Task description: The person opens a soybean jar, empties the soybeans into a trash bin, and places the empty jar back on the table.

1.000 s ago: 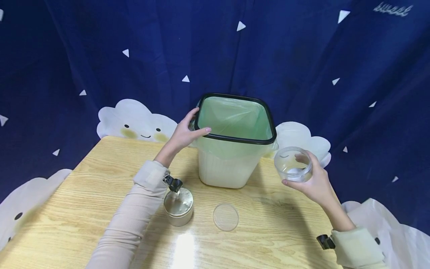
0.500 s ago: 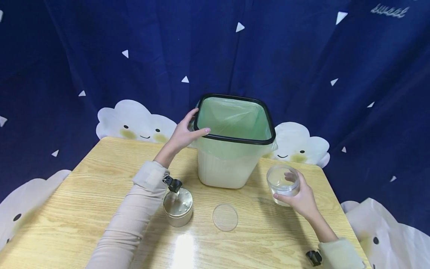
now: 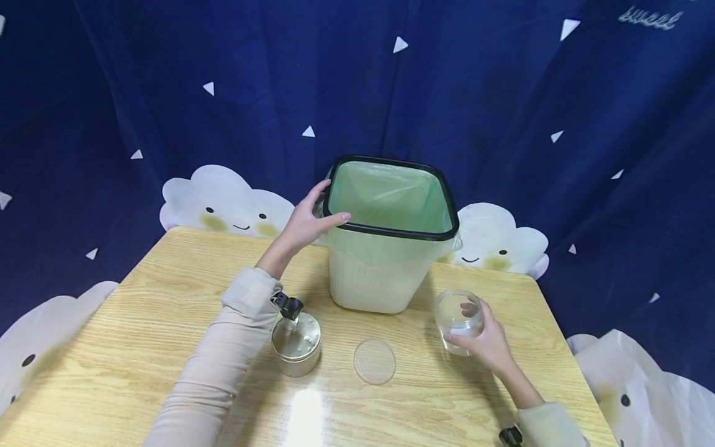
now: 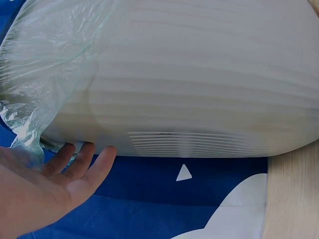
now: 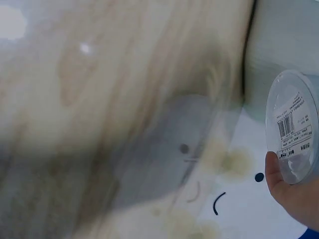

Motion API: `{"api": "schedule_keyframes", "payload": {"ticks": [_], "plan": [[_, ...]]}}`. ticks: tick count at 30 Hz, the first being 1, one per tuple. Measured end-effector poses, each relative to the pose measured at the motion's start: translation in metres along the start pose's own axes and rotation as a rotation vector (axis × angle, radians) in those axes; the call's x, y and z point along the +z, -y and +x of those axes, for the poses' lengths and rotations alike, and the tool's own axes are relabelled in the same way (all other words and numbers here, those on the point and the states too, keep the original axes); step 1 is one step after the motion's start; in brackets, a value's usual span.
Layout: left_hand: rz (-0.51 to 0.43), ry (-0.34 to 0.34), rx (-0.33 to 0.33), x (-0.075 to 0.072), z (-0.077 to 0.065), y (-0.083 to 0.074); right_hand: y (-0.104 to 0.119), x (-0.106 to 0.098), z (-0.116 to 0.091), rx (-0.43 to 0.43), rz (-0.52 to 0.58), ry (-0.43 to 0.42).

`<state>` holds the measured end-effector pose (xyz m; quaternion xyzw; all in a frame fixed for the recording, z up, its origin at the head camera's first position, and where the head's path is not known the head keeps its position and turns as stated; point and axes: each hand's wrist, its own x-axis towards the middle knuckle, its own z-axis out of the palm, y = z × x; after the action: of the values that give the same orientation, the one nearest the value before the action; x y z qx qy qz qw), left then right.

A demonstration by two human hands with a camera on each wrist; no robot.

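Observation:
A whitish trash bin with a black rim and pale green liner bag stands at the back middle of the table. My left hand holds its near left corner, thumb over the front rim, the other fingers along the side. In the left wrist view those fingers lie against the bin wall below the gathered liner. My right hand grips a clear round plastic jar, mouth up, to the right of the bin. Its base, with a barcode label, faces the right wrist camera, and the thumb is at its edge.
A silver round tin stands under my left wrist. A clear round lid lies flat on the wooden table in front of the bin. Behind hangs a dark blue curtain with white clouds along its lower part.
My right hand has lowered the clear jar and brought it left and toward me, from level with the bin's rim down close to the table. My left hand and the bin have stayed put.

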<state>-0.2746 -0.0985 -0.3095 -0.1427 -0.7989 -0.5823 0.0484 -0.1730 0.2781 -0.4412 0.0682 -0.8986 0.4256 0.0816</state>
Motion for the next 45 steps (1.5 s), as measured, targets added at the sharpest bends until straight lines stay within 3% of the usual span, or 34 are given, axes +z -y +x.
{"api": "schedule_keyframes", "payload": {"ticks": [24,34,45], "plan": [[-0.004,0.004,-0.001,0.001,0.001,-0.002,-0.023,0.022,-0.012,0.075,-0.006,0.104],[0.000,0.007,-0.004,0.000,0.000,-0.003,-0.025,0.015,-0.018,0.094,0.023,0.131],[-0.001,-0.001,-0.007,-0.001,-0.001,-0.003,-0.034,0.009,-0.025,0.116,0.145,0.141]]}}
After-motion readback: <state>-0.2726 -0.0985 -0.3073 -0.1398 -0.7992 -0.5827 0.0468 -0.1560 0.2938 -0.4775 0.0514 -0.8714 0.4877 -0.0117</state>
